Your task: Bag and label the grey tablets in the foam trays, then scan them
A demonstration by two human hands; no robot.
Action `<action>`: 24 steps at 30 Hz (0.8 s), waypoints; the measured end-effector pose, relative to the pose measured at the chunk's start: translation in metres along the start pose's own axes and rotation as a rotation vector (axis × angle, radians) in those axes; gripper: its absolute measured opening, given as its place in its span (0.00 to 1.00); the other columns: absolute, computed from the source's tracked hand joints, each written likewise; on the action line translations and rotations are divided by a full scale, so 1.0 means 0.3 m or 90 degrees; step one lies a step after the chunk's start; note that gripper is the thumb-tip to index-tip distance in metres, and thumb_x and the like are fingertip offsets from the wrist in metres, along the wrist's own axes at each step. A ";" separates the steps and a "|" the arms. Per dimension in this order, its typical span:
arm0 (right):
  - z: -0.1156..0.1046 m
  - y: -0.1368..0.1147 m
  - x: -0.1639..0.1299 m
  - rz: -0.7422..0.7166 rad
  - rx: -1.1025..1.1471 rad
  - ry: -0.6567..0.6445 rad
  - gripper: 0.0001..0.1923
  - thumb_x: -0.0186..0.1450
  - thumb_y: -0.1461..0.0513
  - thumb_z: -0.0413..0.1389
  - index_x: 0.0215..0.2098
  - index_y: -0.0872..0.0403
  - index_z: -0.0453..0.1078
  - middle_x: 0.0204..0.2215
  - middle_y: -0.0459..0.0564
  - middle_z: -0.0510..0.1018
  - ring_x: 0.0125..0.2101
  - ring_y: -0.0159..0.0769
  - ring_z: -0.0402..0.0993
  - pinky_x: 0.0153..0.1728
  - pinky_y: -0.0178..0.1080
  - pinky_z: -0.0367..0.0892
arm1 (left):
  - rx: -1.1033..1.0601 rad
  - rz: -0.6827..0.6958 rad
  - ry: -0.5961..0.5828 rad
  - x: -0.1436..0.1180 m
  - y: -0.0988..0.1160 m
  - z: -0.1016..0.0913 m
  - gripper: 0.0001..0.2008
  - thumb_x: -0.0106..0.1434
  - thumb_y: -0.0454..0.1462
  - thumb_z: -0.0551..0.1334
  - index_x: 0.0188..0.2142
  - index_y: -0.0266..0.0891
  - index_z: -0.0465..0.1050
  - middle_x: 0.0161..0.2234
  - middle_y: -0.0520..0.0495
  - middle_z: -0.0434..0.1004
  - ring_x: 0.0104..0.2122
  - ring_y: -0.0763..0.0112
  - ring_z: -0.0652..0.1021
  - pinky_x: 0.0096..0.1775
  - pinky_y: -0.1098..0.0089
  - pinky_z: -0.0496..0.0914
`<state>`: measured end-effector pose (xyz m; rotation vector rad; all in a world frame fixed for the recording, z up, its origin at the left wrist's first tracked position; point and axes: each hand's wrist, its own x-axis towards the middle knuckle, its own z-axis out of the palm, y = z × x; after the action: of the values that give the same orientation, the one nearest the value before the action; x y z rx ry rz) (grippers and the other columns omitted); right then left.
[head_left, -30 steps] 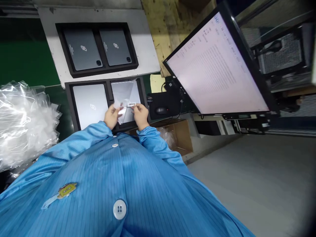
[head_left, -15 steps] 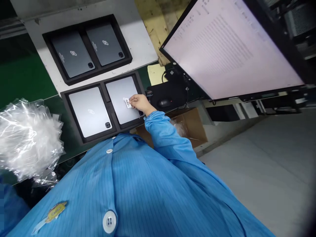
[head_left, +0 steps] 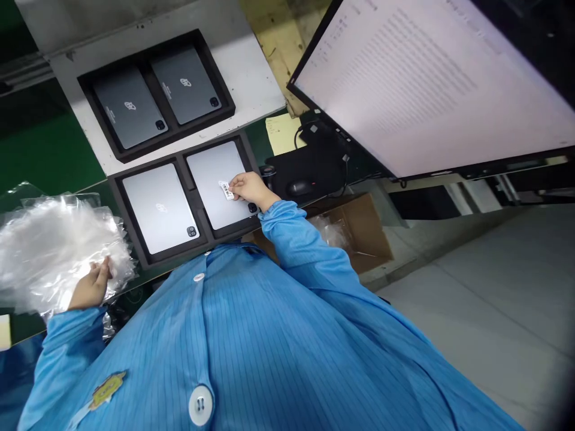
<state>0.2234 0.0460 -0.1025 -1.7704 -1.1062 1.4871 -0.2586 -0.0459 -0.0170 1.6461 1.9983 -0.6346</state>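
Left hand [head_left: 92,287], out of view half second ago, now at 8 o'clock, fingers [head_left: 106,267] on edge of clear bag pile [head_left: 54,251]. One second ago both hands together over right silver tablet [head_left: 220,184], holding clear film with barcode label [head_left: 226,190]; film gone from there now. Right hand [head_left: 251,188] alone presses label onto tablet back. Label sits slightly nearer 9 o'clock than half second ago. Camera view swung toward 7 o'clock; monitor [head_left: 431,84] now cropped at top.
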 end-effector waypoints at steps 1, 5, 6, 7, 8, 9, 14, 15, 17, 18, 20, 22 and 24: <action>-0.001 0.001 0.000 -0.003 0.001 -0.002 0.09 0.60 0.69 0.70 0.29 0.57 0.73 0.17 0.43 0.76 0.19 0.29 0.75 0.18 0.25 0.63 | 0.025 -0.034 -0.004 -0.004 0.021 -0.032 0.26 0.68 0.51 0.43 0.35 0.41 0.76 0.43 0.37 0.83 0.50 0.46 0.81 0.43 0.62 0.73; -0.005 0.010 0.006 -0.018 0.008 -0.010 0.09 0.60 0.69 0.70 0.28 0.57 0.74 0.16 0.44 0.76 0.19 0.30 0.75 0.18 0.27 0.64 | 0.011 -0.022 0.257 -0.026 0.178 -0.105 0.22 0.65 0.55 0.50 0.26 0.42 0.66 0.26 0.42 0.75 0.31 0.52 0.77 0.30 0.65 0.62; -0.005 0.013 0.010 -0.023 0.010 -0.012 0.10 0.60 0.69 0.70 0.28 0.57 0.73 0.16 0.43 0.75 0.18 0.30 0.74 0.18 0.27 0.63 | -0.034 0.048 0.323 -0.029 0.244 -0.105 0.22 0.65 0.55 0.51 0.25 0.42 0.66 0.24 0.44 0.73 0.29 0.55 0.76 0.30 0.66 0.61; -0.004 0.016 0.014 -0.027 0.012 -0.014 0.10 0.60 0.69 0.70 0.28 0.57 0.73 0.16 0.43 0.75 0.18 0.30 0.74 0.18 0.27 0.63 | -0.083 0.140 0.351 -0.030 0.321 -0.100 0.23 0.66 0.54 0.51 0.25 0.42 0.66 0.24 0.45 0.73 0.29 0.57 0.75 0.31 0.66 0.63; -0.002 0.019 0.018 -0.031 0.013 -0.019 0.10 0.59 0.68 0.70 0.28 0.57 0.73 0.16 0.43 0.74 0.18 0.30 0.73 0.18 0.28 0.63 | -0.121 0.248 0.333 -0.028 0.409 -0.089 0.23 0.68 0.54 0.52 0.26 0.42 0.68 0.25 0.45 0.74 0.30 0.59 0.76 0.32 0.65 0.65; 0.000 0.021 0.021 -0.034 0.013 -0.025 0.10 0.59 0.68 0.70 0.28 0.56 0.73 0.16 0.43 0.74 0.18 0.30 0.73 0.19 0.28 0.63 | -0.133 0.358 0.285 -0.021 0.505 -0.075 0.22 0.69 0.53 0.53 0.28 0.41 0.71 0.27 0.44 0.76 0.31 0.58 0.77 0.35 0.64 0.69; -0.012 0.024 -0.012 -0.106 0.036 0.038 0.07 0.61 0.63 0.68 0.31 0.55 0.74 0.25 0.46 0.79 0.28 0.34 0.79 0.31 0.33 0.73 | -0.023 0.735 0.080 0.083 0.981 0.011 0.19 0.73 0.44 0.54 0.52 0.35 0.77 0.56 0.33 0.77 0.58 0.51 0.75 0.61 0.53 0.69; -0.029 0.026 -0.031 -0.133 0.051 0.092 0.06 0.63 0.62 0.66 0.33 0.55 0.74 0.29 0.47 0.81 0.32 0.35 0.80 0.36 0.34 0.74 | 0.000 0.769 0.068 0.113 1.054 0.024 0.21 0.72 0.42 0.55 0.57 0.34 0.74 0.61 0.32 0.73 0.62 0.50 0.71 0.65 0.48 0.65; -0.086 0.033 -0.073 -0.178 0.087 0.199 0.07 0.66 0.59 0.63 0.37 0.54 0.74 0.35 0.49 0.81 0.37 0.37 0.80 0.42 0.36 0.75 | 0.034 0.820 0.062 0.173 1.167 0.041 0.23 0.71 0.39 0.56 0.63 0.35 0.70 0.66 0.32 0.68 0.67 0.48 0.66 0.69 0.38 0.54; -0.124 0.039 -0.094 -0.190 0.103 0.235 0.07 0.67 0.58 0.61 0.38 0.53 0.73 0.36 0.50 0.81 0.38 0.38 0.80 0.42 0.37 0.75 | 0.046 0.840 0.068 0.199 1.209 0.044 0.23 0.72 0.39 0.55 0.63 0.36 0.71 0.64 0.32 0.69 0.67 0.48 0.66 0.69 0.35 0.50; -0.206 0.057 -0.129 -0.190 0.113 0.272 0.07 0.67 0.57 0.59 0.38 0.53 0.72 0.34 0.50 0.81 0.35 0.38 0.79 0.41 0.38 0.75 | 0.062 0.869 0.101 0.238 1.271 0.042 0.20 0.74 0.41 0.53 0.56 0.36 0.76 0.57 0.33 0.75 0.62 0.49 0.71 0.70 0.33 0.46; -0.276 0.075 -0.148 -0.171 0.078 0.289 0.05 0.66 0.60 0.59 0.35 0.53 0.72 0.31 0.49 0.80 0.32 0.38 0.78 0.38 0.38 0.75 | 0.074 0.893 0.136 0.254 1.310 0.029 0.21 0.75 0.43 0.51 0.46 0.36 0.80 0.47 0.34 0.79 0.54 0.52 0.75 0.70 0.37 0.49; -0.308 0.087 -0.151 -0.149 0.010 0.295 0.03 0.64 0.62 0.60 0.32 0.53 0.72 0.28 0.48 0.79 0.31 0.38 0.78 0.38 0.39 0.75 | 0.055 0.912 0.164 0.251 1.321 0.010 0.22 0.75 0.45 0.50 0.37 0.37 0.79 0.39 0.37 0.79 0.47 0.56 0.76 0.69 0.42 0.55</action>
<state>0.3176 0.0014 -0.0816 -1.7814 -1.0107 0.8849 0.1188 0.0782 -0.0875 2.6609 0.4682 0.0657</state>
